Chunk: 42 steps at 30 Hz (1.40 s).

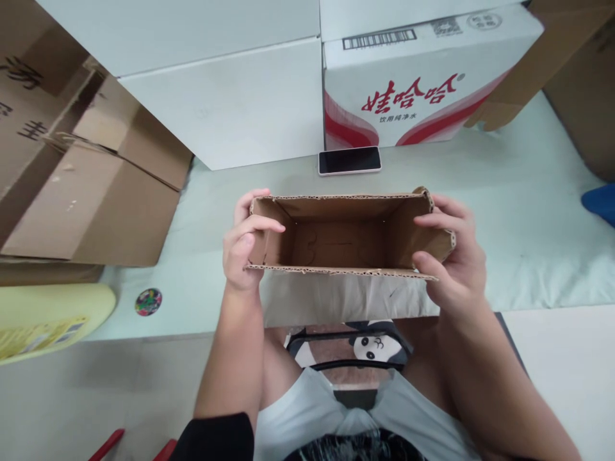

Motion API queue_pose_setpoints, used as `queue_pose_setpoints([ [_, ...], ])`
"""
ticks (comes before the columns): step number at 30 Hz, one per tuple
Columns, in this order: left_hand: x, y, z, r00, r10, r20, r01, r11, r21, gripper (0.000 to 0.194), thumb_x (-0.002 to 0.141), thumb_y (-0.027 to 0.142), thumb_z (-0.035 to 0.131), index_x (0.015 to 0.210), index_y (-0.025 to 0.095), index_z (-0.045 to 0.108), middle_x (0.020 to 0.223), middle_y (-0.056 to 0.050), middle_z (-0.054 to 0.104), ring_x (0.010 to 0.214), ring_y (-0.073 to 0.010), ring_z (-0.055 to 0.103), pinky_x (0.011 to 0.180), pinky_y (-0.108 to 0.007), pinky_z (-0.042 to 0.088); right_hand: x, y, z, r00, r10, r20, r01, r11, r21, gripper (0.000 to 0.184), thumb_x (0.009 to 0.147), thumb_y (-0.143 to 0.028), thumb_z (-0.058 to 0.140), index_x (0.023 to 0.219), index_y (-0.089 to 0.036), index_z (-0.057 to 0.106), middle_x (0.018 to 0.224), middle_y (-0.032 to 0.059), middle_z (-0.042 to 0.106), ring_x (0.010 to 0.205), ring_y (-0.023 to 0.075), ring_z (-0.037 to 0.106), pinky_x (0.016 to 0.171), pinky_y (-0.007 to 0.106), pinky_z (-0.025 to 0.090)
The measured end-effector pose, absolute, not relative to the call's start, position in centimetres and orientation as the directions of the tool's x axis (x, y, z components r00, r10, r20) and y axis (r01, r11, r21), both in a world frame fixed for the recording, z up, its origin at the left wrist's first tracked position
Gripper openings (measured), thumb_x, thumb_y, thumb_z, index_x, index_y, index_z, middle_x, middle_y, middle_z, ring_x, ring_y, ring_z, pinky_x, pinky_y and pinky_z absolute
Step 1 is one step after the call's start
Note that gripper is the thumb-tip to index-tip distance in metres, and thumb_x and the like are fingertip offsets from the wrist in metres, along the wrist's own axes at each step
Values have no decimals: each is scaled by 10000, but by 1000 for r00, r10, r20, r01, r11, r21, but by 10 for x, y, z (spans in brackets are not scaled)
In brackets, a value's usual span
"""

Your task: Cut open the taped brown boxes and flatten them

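Between my two hands is a small brown cardboard box (336, 208), its open top facing me. Looking in, I see bare brown walls and a bottom with cut flap lines. My left hand (243, 246) grips the left end, with a finger hooked over the edge into the box. At the right end, my right hand (454, 253) clasps the wall, fingers and thumb reaching over the rim beside a bent piece of cardboard. Just beyond the box lies a phone (350, 161) with a dark screen.
White cartons (230, 109) and a red-and-white water carton (423, 96) stand at the back. Brown cardboard boxes (134, 205) are stacked on the left. A yellow bottle (52, 317) and a round colourful disc (148, 301) are at the near left. A blue object (600, 203) shows at far right.
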<state>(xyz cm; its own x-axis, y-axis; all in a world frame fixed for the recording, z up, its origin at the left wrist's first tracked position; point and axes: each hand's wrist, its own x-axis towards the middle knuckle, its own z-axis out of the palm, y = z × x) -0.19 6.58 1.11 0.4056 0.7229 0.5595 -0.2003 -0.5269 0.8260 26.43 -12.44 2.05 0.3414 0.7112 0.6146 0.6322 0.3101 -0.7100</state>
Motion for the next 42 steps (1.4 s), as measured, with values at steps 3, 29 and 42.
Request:
queue_pose_setpoints([
  [3, -3, 66, 10, 406, 735, 543, -195, -511, 837, 450, 938, 608, 523, 886, 302, 849, 1439, -33, 678, 1320, -342, 603, 1222, -527, 453, 264, -124, 21, 328, 713, 619, 637, 317, -703, 381, 904, -428, 739, 1270, -337, 694, 1447, 89, 617, 1388, 360, 604, 1186, 628, 500],
  [29, -1, 65, 11, 376, 768, 518, -130, -510, 850, 470, 902, 671, 558, 803, 278, 796, 1407, -55, 691, 1370, -367, 572, 1213, -550, 435, 263, -123, 20, 338, 711, 617, 639, 308, -705, 356, 912, -405, 721, 1263, -350, 691, 1447, 78, 615, 1380, 351, 611, 1175, 631, 511],
  [42, 1, 65, 13, 368, 771, 519, -123, -513, 849, 483, 915, 673, 543, 805, 285, 808, 1369, -70, 705, 1401, -394, 560, 1230, -628, 430, 263, -121, 19, 353, 694, 627, 644, 306, -701, 363, 881, -395, 715, 1240, -352, 696, 1421, 93, 623, 1349, 341, 619, 1148, 622, 517],
])
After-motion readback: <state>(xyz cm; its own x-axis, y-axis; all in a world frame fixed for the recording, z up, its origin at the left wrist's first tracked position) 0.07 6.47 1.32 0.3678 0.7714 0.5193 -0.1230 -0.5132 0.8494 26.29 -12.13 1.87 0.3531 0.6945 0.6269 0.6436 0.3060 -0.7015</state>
